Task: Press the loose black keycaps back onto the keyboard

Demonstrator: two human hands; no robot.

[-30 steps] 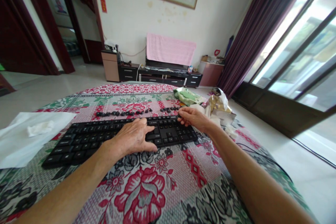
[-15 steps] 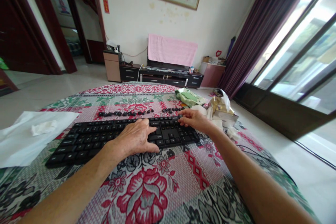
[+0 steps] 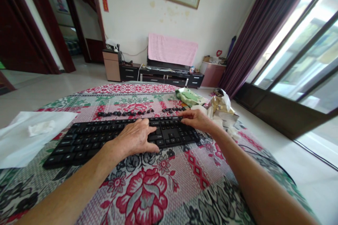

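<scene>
A black keyboard (image 3: 87,140) lies across the patterned tablecloth. My left hand (image 3: 136,135) rests over its middle-right part, fingers stretched out and thumb spread toward the near edge. At the keyboard's upper right corner is my right hand (image 3: 196,119); its index finger reaches over the far edge and the thumb sits just below, a little apart. I see no loose piece between those fingertips. Behind the keyboard, several small black keycaps (image 3: 124,114) form a row, and more keycaps (image 3: 173,109) lie near my right fingertips. Keys under both hands are hidden.
White paper (image 3: 16,147) with a crumpled tissue (image 3: 41,128) lies at the left. At the back right are a green packet (image 3: 190,96) and a golden tissue box (image 3: 224,109). A black cable (image 3: 266,158) runs along the right side of the tablecloth (image 3: 185,193).
My right fingers have shifted from a curled grip on a small dark piece to a straighter, slightly parted pose at the keyboard's corner. My left hand stays in place on the keyboard.
</scene>
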